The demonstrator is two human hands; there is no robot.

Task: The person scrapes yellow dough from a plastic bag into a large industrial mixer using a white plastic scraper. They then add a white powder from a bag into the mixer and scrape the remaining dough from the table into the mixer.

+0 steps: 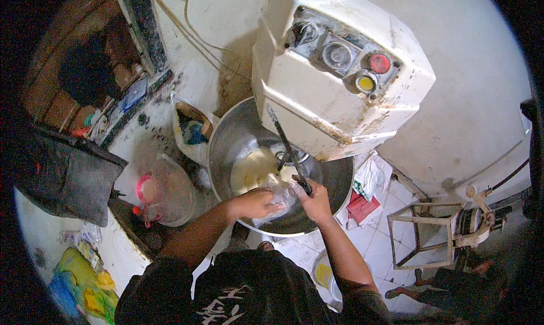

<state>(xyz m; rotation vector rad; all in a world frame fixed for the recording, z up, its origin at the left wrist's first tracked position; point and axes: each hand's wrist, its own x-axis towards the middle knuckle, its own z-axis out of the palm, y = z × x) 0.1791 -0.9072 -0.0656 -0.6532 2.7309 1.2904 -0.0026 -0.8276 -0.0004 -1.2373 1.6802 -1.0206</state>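
A person stands over the round stainless-steel mixing bowl [226, 149] of a cream-white floor dough mixer [334, 70], whose head with a red and a yellow button hangs above the bowl's far side. Pale yellow dough [255, 169] already lies inside the bowl, toward its middle and left wall, so part of the load appears to be in. The left hand [255, 203] is closed around a crumpled clear plastic bag [280, 195] held just over the bowl's near rim, and the right hand [314, 200] grips the same bag from the other side while also holding a dark, thin rod-like tool [289, 149] that slants up toward the mixer head; what the tool is cannot be told. Judging by the bag, which looks nearly flat, its contents seem largely emptied into the bowl, with only scraping out or shaking off the remainder left. Against the wall left of the bowl sit a clear plastic bag with a pink lid inside [161, 192] and an open white sack [192, 127]
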